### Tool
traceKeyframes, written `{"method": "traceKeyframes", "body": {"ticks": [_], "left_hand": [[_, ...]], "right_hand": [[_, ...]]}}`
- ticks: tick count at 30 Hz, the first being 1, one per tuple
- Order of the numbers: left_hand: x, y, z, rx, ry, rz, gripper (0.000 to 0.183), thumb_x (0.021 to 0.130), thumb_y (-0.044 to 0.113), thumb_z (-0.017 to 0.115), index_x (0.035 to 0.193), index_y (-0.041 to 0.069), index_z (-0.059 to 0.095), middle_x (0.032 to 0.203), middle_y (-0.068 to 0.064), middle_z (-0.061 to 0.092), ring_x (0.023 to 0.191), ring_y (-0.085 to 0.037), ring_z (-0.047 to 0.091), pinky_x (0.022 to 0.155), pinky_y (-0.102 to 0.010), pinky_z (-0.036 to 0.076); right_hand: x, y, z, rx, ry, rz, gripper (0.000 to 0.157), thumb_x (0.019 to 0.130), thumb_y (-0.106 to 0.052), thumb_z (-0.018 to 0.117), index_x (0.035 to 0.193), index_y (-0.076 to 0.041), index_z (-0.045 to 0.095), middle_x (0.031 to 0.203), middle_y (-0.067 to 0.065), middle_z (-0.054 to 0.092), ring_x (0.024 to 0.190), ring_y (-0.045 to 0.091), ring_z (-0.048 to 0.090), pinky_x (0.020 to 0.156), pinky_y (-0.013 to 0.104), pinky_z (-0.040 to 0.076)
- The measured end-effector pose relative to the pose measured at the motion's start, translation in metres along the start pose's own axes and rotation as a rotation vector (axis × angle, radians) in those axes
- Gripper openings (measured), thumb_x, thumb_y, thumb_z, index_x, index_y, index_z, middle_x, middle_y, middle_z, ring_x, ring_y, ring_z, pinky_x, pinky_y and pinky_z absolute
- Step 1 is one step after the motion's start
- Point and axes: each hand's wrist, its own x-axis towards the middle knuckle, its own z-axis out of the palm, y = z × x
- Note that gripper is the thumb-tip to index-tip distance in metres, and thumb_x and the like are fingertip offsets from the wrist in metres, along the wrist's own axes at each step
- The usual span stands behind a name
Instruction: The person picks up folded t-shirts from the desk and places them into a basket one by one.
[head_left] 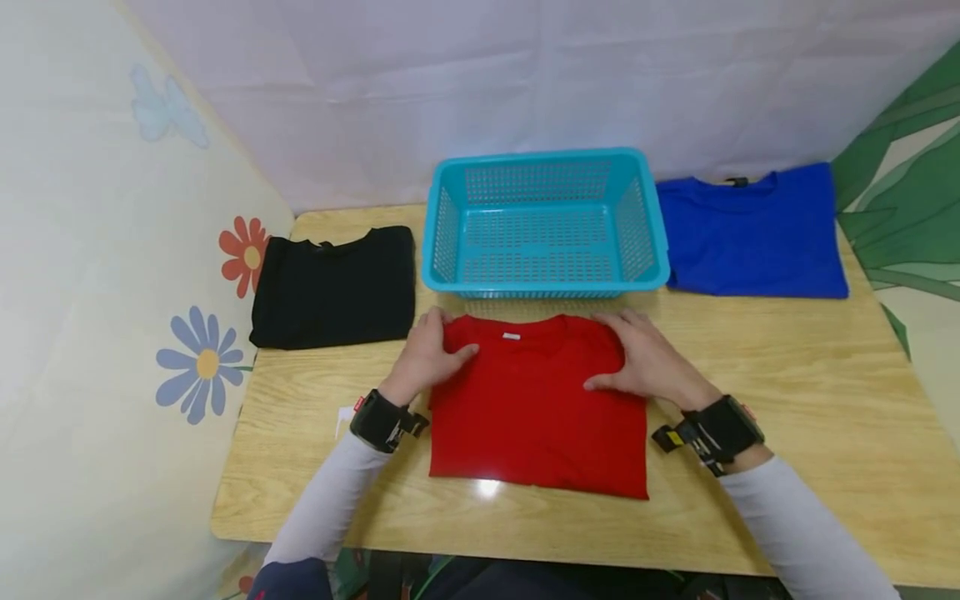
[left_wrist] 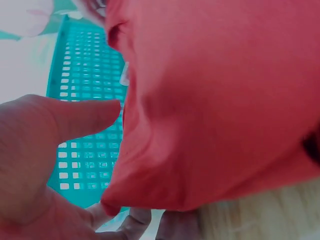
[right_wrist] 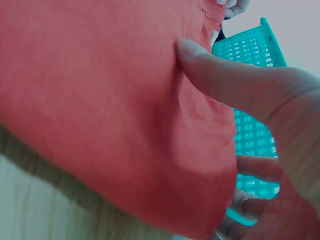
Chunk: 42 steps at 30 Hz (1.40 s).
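A folded red T-shirt [head_left: 536, 408] lies on the table in front of me, its neckline and small white label toward the far side. My left hand [head_left: 429, 357] rests at its far left corner, thumb and fingers spread apart. In the left wrist view the thumb [left_wrist: 95, 117] reaches to the shirt's edge and the fingers lie beyond the corner. Over the far right corner, my right hand [head_left: 645, 358] is spread likewise. Its thumb [right_wrist: 200, 62] touches the red cloth in the right wrist view, while its other fingers are partly hidden behind the edge.
A blue plastic basket [head_left: 546, 290] with perforated walls stands just beyond the red shirt. To its left lies a folded black T-shirt [head_left: 337, 287], to its right a folded blue T-shirt [head_left: 753, 242]. The wooden table [head_left: 787, 400] has its near edge close to my body.
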Motion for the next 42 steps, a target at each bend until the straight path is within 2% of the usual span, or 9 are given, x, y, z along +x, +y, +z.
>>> {"method": "traceKeyframes", "body": {"ticks": [5,13,18,22,26,30,33,37,42], "left_hand": [[0.002,0.0,-0.002,-0.066,-0.011,-0.005,0.053,0.095,0.029,0.082,0.125,0.004,0.046,0.116,-0.014,0.057,0.108,-0.028,0.056,0.089,-0.04,0.05],[0.0,-0.009,-0.001,-0.094,-0.088,-0.093,0.072,0.093,0.028,0.084,0.143,0.002,0.039,0.13,-0.02,0.061,0.118,-0.034,0.06,0.103,-0.047,0.054],[-0.003,-0.014,-0.004,-0.123,-0.141,-0.153,0.058,0.094,0.034,0.083,0.133,0.0,0.056,0.116,-0.014,0.068,0.101,-0.028,0.065,0.086,-0.039,0.057],[-0.007,-0.017,-0.008,-0.139,-0.161,-0.127,0.038,0.094,0.036,0.082,0.108,0.005,0.065,0.099,-0.007,0.068,0.09,-0.022,0.063,0.074,-0.032,0.051],[-0.013,-0.02,-0.009,-0.176,-0.182,-0.096,0.033,0.094,0.031,0.083,0.1,0.009,0.059,0.101,-0.007,0.065,0.097,-0.024,0.062,0.077,-0.033,0.052],[-0.021,-0.022,-0.01,-0.25,-0.21,-0.108,0.041,0.094,0.027,0.083,0.117,0.008,0.055,0.128,-0.015,0.067,0.115,-0.031,0.064,0.092,-0.042,0.057],[-0.025,-0.024,-0.01,-0.282,-0.219,-0.135,0.051,0.094,0.027,0.083,0.128,0.004,0.052,0.133,-0.019,0.066,0.116,-0.032,0.065,0.094,-0.044,0.057],[-0.025,-0.028,-0.009,-0.307,-0.234,-0.169,0.053,0.096,0.03,0.081,0.132,-0.002,0.058,0.119,-0.016,0.074,0.099,-0.024,0.07,0.083,-0.035,0.057],[-0.026,-0.032,-0.006,-0.36,-0.309,-0.156,0.039,0.099,0.033,0.077,0.121,0.001,0.072,0.093,-0.007,0.079,0.077,-0.018,0.071,0.072,-0.028,0.052]], "right_hand": [[0.002,0.006,0.0,0.088,-0.007,0.045,0.098,0.086,-0.04,0.091,0.16,0.001,0.041,0.162,0.031,0.042,0.146,0.051,0.041,0.119,0.069,0.037],[-0.003,0.017,0.004,0.201,0.057,0.123,0.078,0.091,-0.041,0.086,0.148,0.002,0.054,0.138,0.03,0.062,0.121,0.045,0.06,0.103,0.064,0.051],[-0.01,0.018,-0.001,0.352,0.022,0.253,0.086,0.094,-0.045,0.082,0.152,0.008,0.048,0.148,0.035,0.053,0.134,0.05,0.053,0.108,0.065,0.048],[-0.019,0.014,-0.003,0.446,-0.057,0.342,0.097,0.098,-0.051,0.075,0.158,0.014,0.035,0.161,0.037,0.039,0.141,0.052,0.046,0.113,0.067,0.044],[-0.028,0.012,0.0,0.479,-0.052,0.315,0.084,0.104,-0.048,0.068,0.158,0.011,0.039,0.16,0.034,0.044,0.139,0.05,0.05,0.112,0.066,0.045],[-0.035,0.009,0.001,0.522,-0.078,0.257,0.077,0.109,-0.044,0.06,0.162,0.007,0.033,0.157,0.03,0.047,0.137,0.043,0.051,0.113,0.061,0.044],[-0.038,0.008,0.001,0.575,-0.097,0.227,0.072,0.111,-0.042,0.057,0.163,0.002,0.031,0.154,0.027,0.05,0.135,0.039,0.053,0.112,0.053,0.047],[-0.042,0.01,0.0,0.683,-0.113,0.215,0.062,0.113,-0.038,0.054,0.158,0.001,0.036,0.139,0.023,0.062,0.116,0.025,0.066,0.096,0.034,0.057],[-0.048,0.012,0.0,0.86,-0.18,0.268,0.06,0.115,-0.036,0.05,0.151,0.011,0.041,0.116,0.015,0.076,0.095,0.018,0.075,0.081,0.038,0.066]]}}
